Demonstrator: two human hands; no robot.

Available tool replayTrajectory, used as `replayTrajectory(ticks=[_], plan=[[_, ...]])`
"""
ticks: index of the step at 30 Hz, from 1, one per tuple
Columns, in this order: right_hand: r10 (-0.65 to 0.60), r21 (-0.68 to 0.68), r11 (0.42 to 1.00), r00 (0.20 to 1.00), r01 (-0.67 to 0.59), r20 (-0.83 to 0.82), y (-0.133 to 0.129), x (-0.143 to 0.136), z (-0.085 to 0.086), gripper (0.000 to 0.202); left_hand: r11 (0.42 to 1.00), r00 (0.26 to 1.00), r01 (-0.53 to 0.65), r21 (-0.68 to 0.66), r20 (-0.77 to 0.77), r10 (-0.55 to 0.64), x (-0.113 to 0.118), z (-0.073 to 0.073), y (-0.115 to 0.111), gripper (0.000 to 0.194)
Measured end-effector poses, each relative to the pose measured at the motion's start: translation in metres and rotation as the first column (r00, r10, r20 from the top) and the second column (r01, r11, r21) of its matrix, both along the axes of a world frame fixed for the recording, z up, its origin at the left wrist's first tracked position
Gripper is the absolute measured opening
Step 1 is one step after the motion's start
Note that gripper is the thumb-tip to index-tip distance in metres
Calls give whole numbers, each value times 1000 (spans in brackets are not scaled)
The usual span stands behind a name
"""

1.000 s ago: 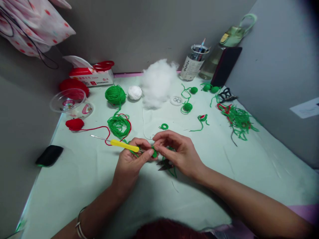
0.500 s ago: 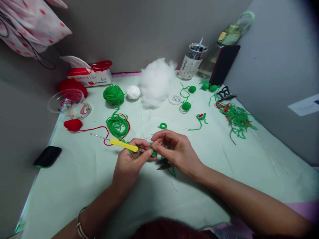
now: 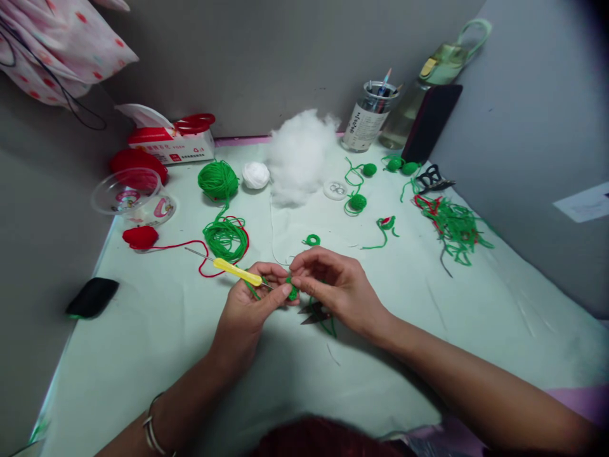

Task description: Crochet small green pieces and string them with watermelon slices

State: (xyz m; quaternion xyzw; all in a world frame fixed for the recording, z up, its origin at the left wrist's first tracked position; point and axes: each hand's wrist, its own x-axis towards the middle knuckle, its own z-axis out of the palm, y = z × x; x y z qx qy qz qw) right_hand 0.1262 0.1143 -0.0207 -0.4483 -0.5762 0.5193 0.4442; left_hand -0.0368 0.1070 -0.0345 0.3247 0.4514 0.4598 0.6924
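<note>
A small green crochet piece [image 3: 292,291] is pinched between my two hands, partly covered by fingers. My left hand [image 3: 254,301] grips its left side, and a yellow-handled crochet hook [image 3: 238,271] lies across those same fingers, its thin tip pointing away to the left. With thumb and forefinger closed, my right hand [image 3: 335,285] holds the piece's upper right edge. Under the right hand, the dark blades of scissors [image 3: 311,313] show on the cloth, their handles hidden, with green yarn beside them. Just beyond the fingers lies a small green crochet ring [image 3: 313,240].
Behind are a green yarn ball [image 3: 217,180], a white yarn ball [image 3: 255,175], fluffy stuffing [image 3: 304,155] and a tissue box [image 3: 174,146]. Loose green yarn [image 3: 226,239] lies left. At right are yarn scraps [image 3: 454,225], a pen jar [image 3: 366,120], a phone [image 3: 432,124] and a bottle [image 3: 404,108].
The crochet hook has swung slightly, its tip now lower and further right. Both hands keep hold of the green piece in nearly the same place. The whole view has shifted a little.
</note>
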Motion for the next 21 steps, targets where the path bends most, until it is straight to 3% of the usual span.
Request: replayTrajectory(ticks=[8, 13, 21], plan=[[-10, 336, 938, 965, -82, 263, 1, 7, -4, 14, 1000, 1000, 4, 1, -5, -4, -3, 0, 0, 26], [12, 337, 934, 952, -120, 306, 2, 9, -3, 13, 999, 1000, -6, 35, -25, 7, -3, -3, 2, 25], [23, 216, 972, 950, -94, 311, 2, 9, -3, 9, 998, 999, 1, 56, -34, 1, -4, -6, 0, 23]])
